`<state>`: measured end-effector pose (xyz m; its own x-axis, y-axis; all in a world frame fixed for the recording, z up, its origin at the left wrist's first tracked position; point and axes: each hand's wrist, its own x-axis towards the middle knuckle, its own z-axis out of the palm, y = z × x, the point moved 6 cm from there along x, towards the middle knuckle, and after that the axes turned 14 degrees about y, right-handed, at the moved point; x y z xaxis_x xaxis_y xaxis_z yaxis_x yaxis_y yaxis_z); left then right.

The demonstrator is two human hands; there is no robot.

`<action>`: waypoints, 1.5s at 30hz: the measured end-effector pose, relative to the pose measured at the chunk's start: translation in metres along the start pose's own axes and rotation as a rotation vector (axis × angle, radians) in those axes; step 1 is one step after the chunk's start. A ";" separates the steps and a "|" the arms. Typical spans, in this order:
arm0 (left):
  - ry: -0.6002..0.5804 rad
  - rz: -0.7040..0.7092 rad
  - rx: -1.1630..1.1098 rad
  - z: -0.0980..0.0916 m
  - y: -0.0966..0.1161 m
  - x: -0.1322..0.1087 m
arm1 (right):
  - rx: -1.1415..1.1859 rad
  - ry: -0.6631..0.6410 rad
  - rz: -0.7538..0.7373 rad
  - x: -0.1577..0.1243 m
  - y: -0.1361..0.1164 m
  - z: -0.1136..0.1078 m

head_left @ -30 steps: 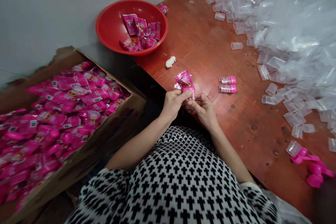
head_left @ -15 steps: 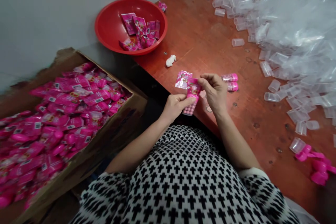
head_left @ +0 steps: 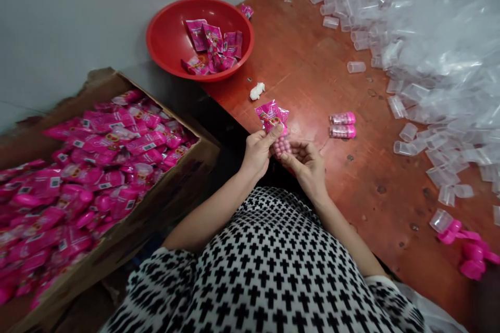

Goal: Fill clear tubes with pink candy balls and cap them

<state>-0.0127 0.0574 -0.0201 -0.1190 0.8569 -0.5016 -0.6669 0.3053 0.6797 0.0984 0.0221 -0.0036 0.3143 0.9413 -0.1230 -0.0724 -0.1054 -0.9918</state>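
My left hand [head_left: 255,153] pinches a shiny pink packet [head_left: 269,114] with its thumb on top, at the upper end of a clear tube of pink candy balls [head_left: 283,146]. Around the tube's lower end close the thumb and fingers of my right hand [head_left: 310,166]. Whether the tube sits inside the packet or against it, I cannot tell. Another piece of pink wrapper shows just behind the held packet. To the right, two filled candy tubes with pink caps [head_left: 342,125] lie side by side on the reddish table [head_left: 312,62].
A red bowl [head_left: 164,36] with several pink packets stands at the table's far left. Below it, a cardboard box [head_left: 205,158] is heaped with packed pink tubes. Clear empty tubes [head_left: 437,83] pile up at right, pink plastic pieces [head_left: 473,257] nearer me. A small white lump [head_left: 257,91] lies near the bowl.
My right hand has gone from the packet's top down to the tube's lower end. My left hand has shifted its grip up to the packet, which now leans left.
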 end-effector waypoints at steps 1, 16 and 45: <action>0.002 0.005 0.004 0.000 0.000 0.001 | 0.018 0.001 0.035 -0.001 0.000 0.000; -0.030 -0.042 0.000 0.005 -0.008 -0.005 | 0.107 0.097 0.131 -0.003 0.008 -0.008; 0.047 0.083 0.023 -0.002 -0.011 -0.009 | -0.204 0.147 -0.135 -0.004 0.006 -0.016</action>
<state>-0.0052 0.0453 -0.0239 -0.2081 0.8592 -0.4674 -0.6360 0.2442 0.7320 0.1115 0.0127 -0.0093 0.4434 0.8960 0.0221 0.1667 -0.0582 -0.9843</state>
